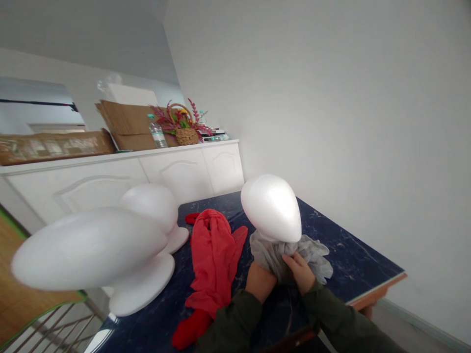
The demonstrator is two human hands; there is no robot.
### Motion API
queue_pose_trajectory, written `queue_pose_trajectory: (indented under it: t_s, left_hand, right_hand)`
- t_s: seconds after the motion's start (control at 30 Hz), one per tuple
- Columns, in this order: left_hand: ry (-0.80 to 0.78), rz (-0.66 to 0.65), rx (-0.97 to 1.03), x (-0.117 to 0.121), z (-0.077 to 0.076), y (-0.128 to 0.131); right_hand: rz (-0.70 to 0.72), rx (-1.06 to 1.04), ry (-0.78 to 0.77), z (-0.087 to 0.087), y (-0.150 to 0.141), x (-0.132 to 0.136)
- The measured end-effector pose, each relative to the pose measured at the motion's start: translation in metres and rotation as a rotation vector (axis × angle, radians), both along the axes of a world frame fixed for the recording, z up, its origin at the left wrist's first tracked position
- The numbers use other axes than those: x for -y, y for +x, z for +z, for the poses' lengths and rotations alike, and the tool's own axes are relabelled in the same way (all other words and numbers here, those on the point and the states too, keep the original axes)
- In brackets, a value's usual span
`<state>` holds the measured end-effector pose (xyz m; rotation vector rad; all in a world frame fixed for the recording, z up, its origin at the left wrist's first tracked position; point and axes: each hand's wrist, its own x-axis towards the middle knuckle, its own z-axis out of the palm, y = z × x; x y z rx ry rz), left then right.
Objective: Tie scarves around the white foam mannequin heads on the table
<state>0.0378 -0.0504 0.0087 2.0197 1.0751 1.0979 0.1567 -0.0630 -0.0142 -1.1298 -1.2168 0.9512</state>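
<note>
A white foam mannequin head [272, 206] stands on the dark blue table, with thin grey cloth [316, 257] bunched round its base. My right hand [301, 274] pinches a fold of this cloth just below the head. My left hand [261, 282] reaches into the cloth from the left, and its fingers are covered by the fabric. To the left lies a long red cloth piece [213, 250] with narrow ends. Two more white heads, one nearer [91, 247] and one behind it [152, 203], stand on round bases at the table's left side.
The marble-patterned table [353, 264] has a wooden edge at the right and meets a plain wall. Behind it, a white cabinet [184, 171] carries a flower basket [187, 136], a water bottle [158, 133] and cardboard [132, 125]. A metal rack [62, 328] stands at lower left.
</note>
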Motion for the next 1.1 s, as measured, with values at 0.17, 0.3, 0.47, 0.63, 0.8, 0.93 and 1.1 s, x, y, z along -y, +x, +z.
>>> queue_pose_trajectory:
  t_s: [0.17, 0.3, 0.47, 0.63, 0.8, 0.93, 1.1]
  left_hand:
    - [0.182, 0.000, -0.215, 0.000, 0.004, -0.006]
    - [0.180, -0.010, -0.153, 0.002, 0.006, -0.004]
    - [0.136, 0.053, -0.010, 0.003, 0.011, -0.015]
    - [-0.148, 0.112, 0.392, -0.014, 0.013, -0.037]
    - [-0.441, 0.161, 0.790, -0.027, 0.013, -0.044]
    - [-0.656, 0.033, 0.932, -0.026, 0.015, -0.049]
    - [-0.728, 0.070, 0.906, -0.031, 0.016, -0.061]
  right_hand:
    - [-0.241, 0.541, 0.079, 0.004, -0.008, 0.024]
    - [-0.186, 0.777, -0.004, 0.015, -0.008, 0.026]
    - [-0.217, 1.001, -0.044, 0.028, 0.003, 0.016]
    - [-0.194, 1.044, -0.004, 0.038, 0.027, 0.008]
    - [-0.189, 1.088, 0.073, 0.053, 0.048, -0.002]
    - [-0.127, 0.988, 0.074, 0.043, 0.052, -0.013]
    - [-0.123, 0.879, 0.028, 0.020, 0.049, -0.025]
